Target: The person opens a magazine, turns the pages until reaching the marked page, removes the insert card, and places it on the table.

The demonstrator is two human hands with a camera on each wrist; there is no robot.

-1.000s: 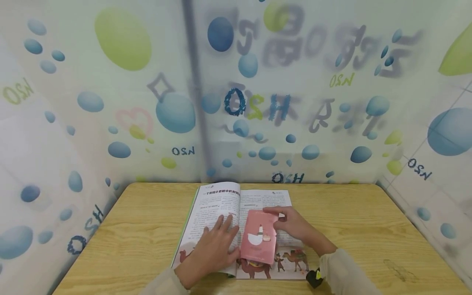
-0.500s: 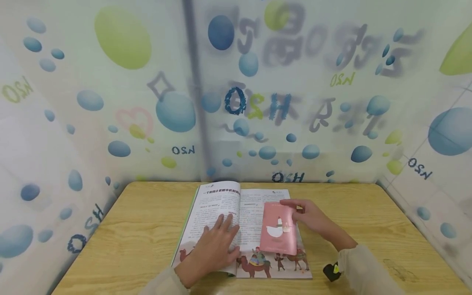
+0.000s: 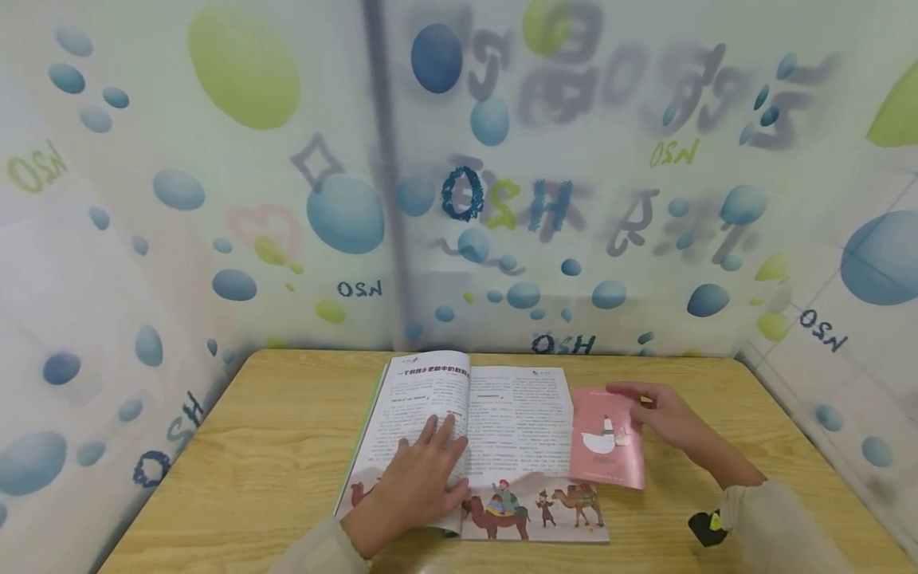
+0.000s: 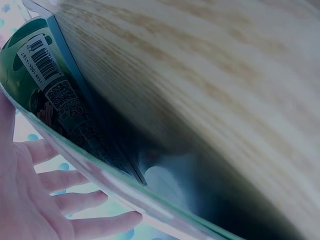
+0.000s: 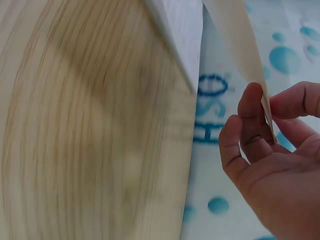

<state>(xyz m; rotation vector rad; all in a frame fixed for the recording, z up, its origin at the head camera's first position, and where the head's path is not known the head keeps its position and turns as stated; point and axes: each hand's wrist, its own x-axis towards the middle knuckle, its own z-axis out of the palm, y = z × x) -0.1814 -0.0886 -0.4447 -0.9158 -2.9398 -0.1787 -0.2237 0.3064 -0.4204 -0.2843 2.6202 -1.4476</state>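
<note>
An open magazine (image 3: 516, 430) lies on the table, its pages printed with text and a camel drawing along the bottom. My left hand (image 3: 416, 482) rests on its left page with the fingers spread. The left wrist view shows that hand (image 4: 55, 195) beside the magazine's raised edge, and a barcode on the green cover (image 4: 45, 65) under it. At the magazine's right edge, my right hand (image 3: 670, 418) pinches a pink card (image 3: 602, 458) with a white drawing on it. In the right wrist view the thumb and fingers (image 5: 252, 107) hold the card's pale back (image 5: 240, 50).
The wooden table (image 3: 272, 446) runs up to a pale curtain (image 3: 301, 159) patterned with blue and green drops. A black strap piece with a yellow mark (image 3: 708, 528) hangs at the right sleeve (image 3: 774, 530).
My right hand has carried the pink card rightward from near the magazine's middle to its right edge, uncovering the camel drawing. My left hand has stayed on the left page.
</note>
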